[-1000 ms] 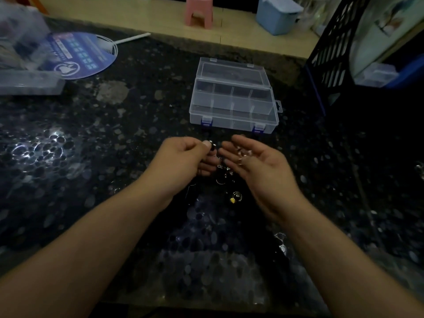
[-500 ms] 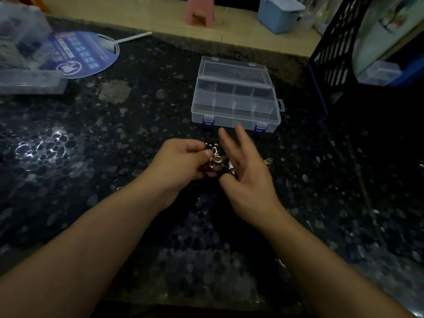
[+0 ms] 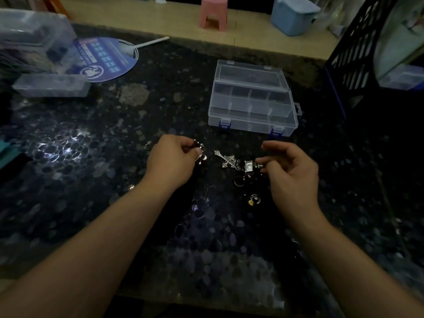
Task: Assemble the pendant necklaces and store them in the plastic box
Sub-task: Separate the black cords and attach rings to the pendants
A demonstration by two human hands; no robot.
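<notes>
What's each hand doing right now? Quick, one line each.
Left hand: closed, pinching a small metal clasp.
Right hand: fingers curled, tips at the pendants; whether it grips one cannot be told.

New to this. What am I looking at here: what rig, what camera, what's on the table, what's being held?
No robot: a person works bare-handed, filmed by one head-worn camera looking down. The left hand pinches a small metal clasp or charm. The right hand has curled fingers touching a pile of silver pendants on the dark speckled table; whether it grips one is unclear. Beyond sits the clear plastic box, lid closed. A paper fan lies far left.
</notes>
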